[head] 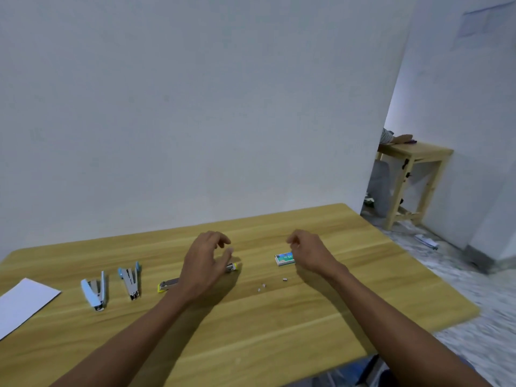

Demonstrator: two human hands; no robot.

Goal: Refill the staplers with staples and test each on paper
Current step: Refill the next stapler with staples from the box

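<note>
Two light blue staplers lie open on the wooden table (279, 325), one at the left (95, 291) and one beside it (130, 279). A yellow stapler (167, 284) lies flat, swung open, and my left hand (205, 261) hovers over its middle with fingers loosely curled, holding nothing. My right hand (310, 252) hangs above the green and white staple box (284, 259), fingers curled loosely, nothing visible in them. A few loose staple bits (262, 286) lie in front of the box. White paper (23, 304) sits at the table's left edge.
The table backs onto a white wall. At the right a second small wooden table (418, 163) stands in a passage, with another person's arm resting on it. The floor to the right is pale and speckled.
</note>
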